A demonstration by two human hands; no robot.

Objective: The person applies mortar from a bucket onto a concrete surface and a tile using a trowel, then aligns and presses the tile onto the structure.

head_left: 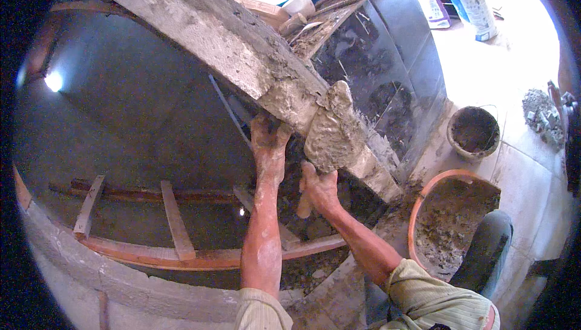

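A long concrete beam [212, 39] runs slantwise from the upper left to the lower right, its face patched with wet mortar. My left hand [270, 142] is raised against the beam's lower edge, thumb and fingers apart; the fingertips are in shadow. My right hand [321, 189] is closed round the wooden handle of a trowel [304, 206]. Just beyond that hand, a thick lump of grey mortar [331, 133] lies across the beam's face and top edge. It hides most or all of the trowel's blade.
Below the beam is a deep opening with a wooden ladder-like frame [200, 261]. To the right are an orange-rimmed mortar tub [413, 227], a dark bucket [473, 133] and a rubble heap [541, 118]. Dark tiles [393, 39], wood scraps and bags [472, 3] lie beyond.
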